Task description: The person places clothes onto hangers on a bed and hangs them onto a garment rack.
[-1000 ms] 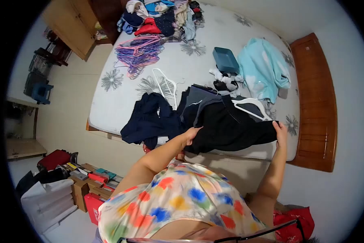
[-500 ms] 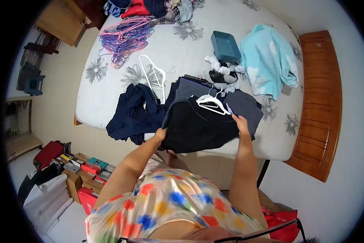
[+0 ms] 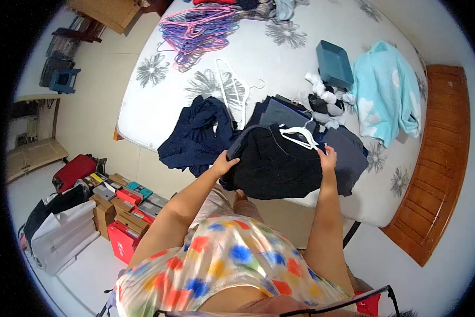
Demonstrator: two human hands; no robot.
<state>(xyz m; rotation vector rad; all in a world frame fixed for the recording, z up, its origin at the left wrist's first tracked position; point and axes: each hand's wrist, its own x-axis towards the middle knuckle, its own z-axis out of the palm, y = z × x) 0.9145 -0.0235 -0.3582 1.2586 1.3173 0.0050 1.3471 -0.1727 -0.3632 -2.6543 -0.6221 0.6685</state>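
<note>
A black garment [image 3: 277,166] is spread at the bed's near edge, over other dark clothes, with a white hanger [image 3: 301,136] at its neck. My left hand [image 3: 226,162] is closed on its left side, and my right hand [image 3: 327,157] pinches its upper right edge. Just left of it lies a crumpled navy garment [image 3: 195,138]. Another white hanger [image 3: 235,95] rests behind the navy one. Dark grey folded clothes [image 3: 348,164] show to the right of my right hand.
On the bed [image 3: 163,119] are pink and purple hangers [image 3: 198,31], a teal tray [image 3: 333,64], rolled socks [image 3: 327,103] and a light blue fleece [image 3: 385,92]. Shoe boxes [image 3: 124,203] stand on the floor at left. A wooden headboard [image 3: 438,158] is at right.
The black garment's right side has been drawn in leftward, and it now lies flatter with the hanger at its neck. My hands are closer together than at first. The camera view has shifted.
</note>
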